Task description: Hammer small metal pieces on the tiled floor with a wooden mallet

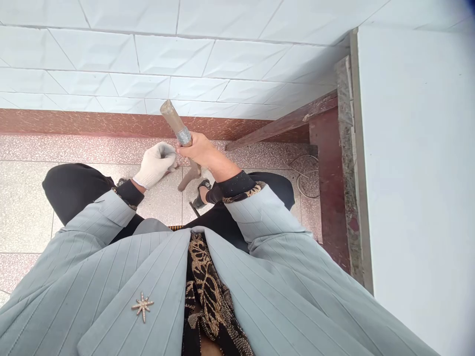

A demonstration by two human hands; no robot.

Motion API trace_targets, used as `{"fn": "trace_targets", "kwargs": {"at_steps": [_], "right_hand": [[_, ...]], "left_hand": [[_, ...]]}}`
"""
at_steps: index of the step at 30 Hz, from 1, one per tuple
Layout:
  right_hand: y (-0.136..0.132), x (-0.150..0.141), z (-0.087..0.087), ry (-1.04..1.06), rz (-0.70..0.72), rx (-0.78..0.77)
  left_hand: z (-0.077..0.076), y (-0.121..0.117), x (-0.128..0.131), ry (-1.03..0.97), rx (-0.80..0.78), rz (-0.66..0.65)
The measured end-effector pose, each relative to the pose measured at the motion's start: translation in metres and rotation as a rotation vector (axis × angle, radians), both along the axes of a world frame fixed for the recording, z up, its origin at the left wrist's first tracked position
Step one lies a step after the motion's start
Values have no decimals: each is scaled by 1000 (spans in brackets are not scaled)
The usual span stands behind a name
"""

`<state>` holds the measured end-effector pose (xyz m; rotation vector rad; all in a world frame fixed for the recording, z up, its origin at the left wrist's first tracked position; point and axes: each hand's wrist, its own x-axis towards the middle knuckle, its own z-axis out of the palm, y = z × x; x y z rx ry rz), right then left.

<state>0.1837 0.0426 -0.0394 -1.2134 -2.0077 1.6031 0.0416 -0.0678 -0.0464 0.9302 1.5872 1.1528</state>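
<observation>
My right hand [202, 150], bare, is wrapped round a brown stick [172, 116] that tilts up and to the left. Silver wire [183, 136] is wound in a tight band round the stick just above my fingers. Below my hand the brown piece goes on and bends or forks near the floor. My left hand [156, 164] wears a white knit glove and is close beside the stick on its left. Its fingers are curled and pinched toward the wire band; what lies between the fingertips is too small to make out.
A white tiled wall [166, 54] with a red-brown base strip [55, 122] stands ahead. To the right are a white tabletop [419, 173], its dark red wooden leg [330, 188] and a slanting brace [285, 118]. A pale cable [300, 183] lies on the speckled floor [25, 198].
</observation>
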Motion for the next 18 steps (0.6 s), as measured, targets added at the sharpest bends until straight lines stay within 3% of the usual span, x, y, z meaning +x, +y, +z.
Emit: {"fn": "trace_targets", "kwargs": {"at_steps": [5,11,14,18], "right_hand": [[-7,-6,-14,27,-68,-100],[-10,-9,-29,87,-104,-147],[-13,-11,-19,128,-174,-261],[-15,-12,4,160,-266,-398]], "left_hand": [[-6,0,-5,403,39,-7],[3,6,-5,754,-85,-193],[4,9,-5,750,-103,-188],[-1,10,-9,522,-5,-81]]}}
